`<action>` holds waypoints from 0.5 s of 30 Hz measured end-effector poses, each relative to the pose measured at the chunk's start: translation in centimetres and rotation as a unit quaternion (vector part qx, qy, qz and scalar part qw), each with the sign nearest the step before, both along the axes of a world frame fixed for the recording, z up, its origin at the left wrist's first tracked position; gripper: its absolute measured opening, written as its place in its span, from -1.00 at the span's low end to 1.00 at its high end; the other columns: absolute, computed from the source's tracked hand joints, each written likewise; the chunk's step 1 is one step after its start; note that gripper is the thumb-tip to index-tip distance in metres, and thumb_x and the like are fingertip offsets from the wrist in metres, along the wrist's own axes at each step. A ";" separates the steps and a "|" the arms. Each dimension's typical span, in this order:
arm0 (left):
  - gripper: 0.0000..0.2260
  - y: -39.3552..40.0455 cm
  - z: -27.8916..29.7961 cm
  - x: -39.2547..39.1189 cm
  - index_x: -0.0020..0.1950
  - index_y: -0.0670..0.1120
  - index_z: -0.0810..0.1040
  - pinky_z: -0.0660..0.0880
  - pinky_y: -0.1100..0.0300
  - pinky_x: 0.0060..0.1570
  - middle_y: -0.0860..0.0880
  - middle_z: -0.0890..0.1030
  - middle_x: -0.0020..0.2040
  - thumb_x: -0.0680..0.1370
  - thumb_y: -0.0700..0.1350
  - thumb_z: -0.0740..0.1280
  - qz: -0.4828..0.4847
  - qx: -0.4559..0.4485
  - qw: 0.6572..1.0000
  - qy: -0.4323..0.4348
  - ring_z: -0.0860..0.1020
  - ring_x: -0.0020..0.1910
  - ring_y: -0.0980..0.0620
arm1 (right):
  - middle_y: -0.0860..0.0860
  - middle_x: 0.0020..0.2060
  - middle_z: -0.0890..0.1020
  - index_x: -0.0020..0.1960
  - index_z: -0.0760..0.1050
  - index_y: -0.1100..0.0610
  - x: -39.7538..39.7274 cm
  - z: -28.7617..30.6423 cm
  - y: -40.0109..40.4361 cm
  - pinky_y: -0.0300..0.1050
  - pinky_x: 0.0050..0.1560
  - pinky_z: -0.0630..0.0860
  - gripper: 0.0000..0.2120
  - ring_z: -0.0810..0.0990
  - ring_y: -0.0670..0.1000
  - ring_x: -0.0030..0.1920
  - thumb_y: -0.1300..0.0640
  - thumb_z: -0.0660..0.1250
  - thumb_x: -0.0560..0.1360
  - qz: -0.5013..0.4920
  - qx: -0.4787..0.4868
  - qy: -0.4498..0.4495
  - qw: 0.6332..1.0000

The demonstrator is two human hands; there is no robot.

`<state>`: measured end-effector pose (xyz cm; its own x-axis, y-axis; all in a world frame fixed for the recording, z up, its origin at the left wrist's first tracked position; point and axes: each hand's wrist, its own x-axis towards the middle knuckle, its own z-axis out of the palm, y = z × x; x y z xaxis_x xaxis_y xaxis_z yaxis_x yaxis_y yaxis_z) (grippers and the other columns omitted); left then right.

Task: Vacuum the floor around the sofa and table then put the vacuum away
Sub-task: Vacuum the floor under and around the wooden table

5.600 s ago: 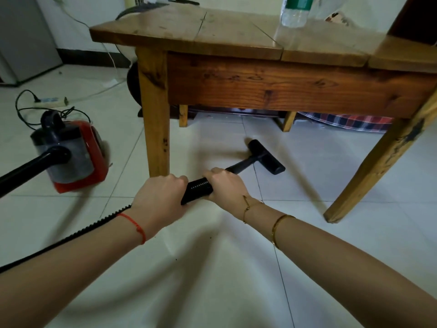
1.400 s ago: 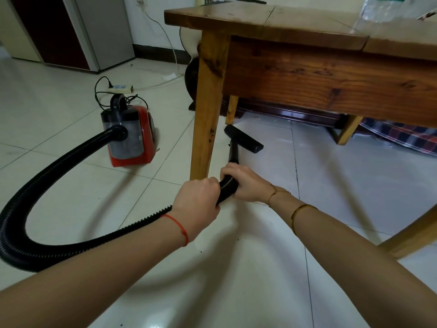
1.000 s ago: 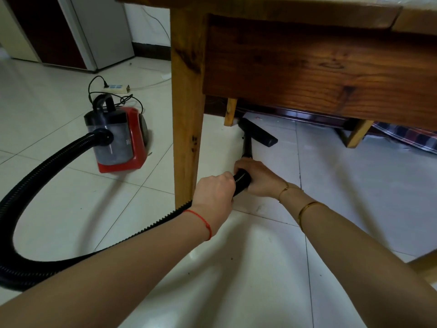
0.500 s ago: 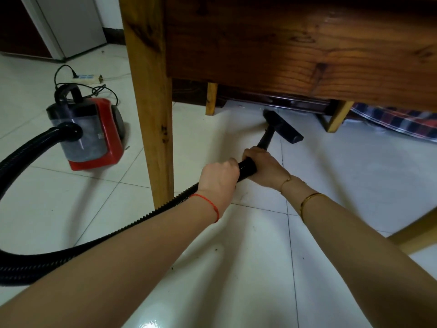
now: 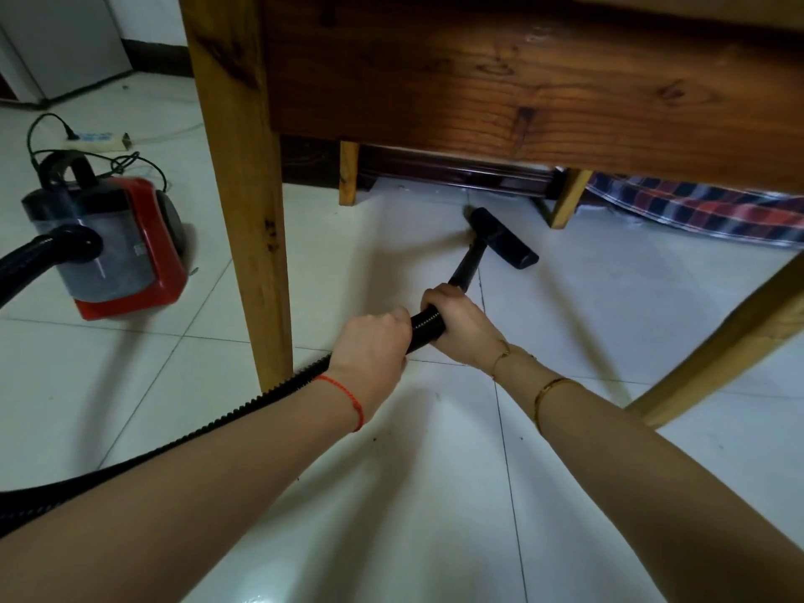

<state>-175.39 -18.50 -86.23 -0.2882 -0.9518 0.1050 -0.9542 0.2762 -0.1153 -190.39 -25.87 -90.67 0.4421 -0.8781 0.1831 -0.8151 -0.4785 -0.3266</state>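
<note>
Both hands grip the black ribbed vacuum hose [image 5: 425, 327] low over the white tiled floor. My left hand [image 5: 372, 346] holds it nearer to me, and my right hand [image 5: 461, 327] holds it just ahead, where the stiff tube starts. The black floor nozzle [image 5: 502, 238] lies flat on the tiles under the wooden table [image 5: 522, 84], close to the sofa's dark base [image 5: 457, 175]. The red and grey vacuum canister [image 5: 108, 250] stands on the floor at the left, with the hose plugged into its front.
A thick table leg [image 5: 243, 189] stands just left of my hands, and another leg [image 5: 713, 354] slants at the right. A white power strip [image 5: 98, 141] with cables lies behind the canister. Plaid cloth [image 5: 705, 208] hangs near the floor at the far right. A white appliance [image 5: 65, 41] stands at the back left.
The nozzle has swung from beside the left table leg to further right under the table. My head has dropped lower, so the tabletop is out of view. Both hands keep their grip.
</note>
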 end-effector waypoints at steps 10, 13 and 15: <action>-0.82 0.9 0.0 0.9 0.14 -0.10 0.35 0.29 0.17 -0.30 -0.02 0.59 -0.01 0.57 -0.09 0.21 -0.026 -0.011 0.999 -0.027 0.60 -0.12 -0.04 | 0.13 -0.09 0.53 -0.07 0.46 0.22 0.6 -0.4 1.6 -0.12 0.02 0.44 -0.83 0.46 0.12 -0.05 0.34 0.34 0.36 -0.047 -0.021 -0.006 0.999; -0.80 -0.2 -0.2 0.1 0.16 -0.10 0.35 0.31 0.16 -0.29 -0.03 0.59 0.00 0.57 -0.08 0.22 -0.027 -0.014 0.999 -0.031 0.61 -0.10 -0.06 | 0.14 -0.07 0.53 -0.05 0.46 0.23 -0.2 -0.3 1.0 -0.14 0.03 0.38 -0.84 0.46 0.13 -0.02 0.33 0.33 0.38 -0.065 -0.018 0.006 0.998; -0.79 -1.1 -0.4 -0.8 0.16 -0.11 0.35 0.32 0.15 -0.29 -0.03 0.60 -0.01 0.56 -0.09 0.23 -0.027 -0.014 0.999 -0.031 0.61 -0.10 -0.07 | 0.15 -0.06 0.52 -0.03 0.46 0.25 -1.0 -0.3 0.5 -0.13 0.05 0.37 -0.84 0.46 0.14 -0.01 0.32 0.33 0.39 -0.080 -0.017 0.005 0.997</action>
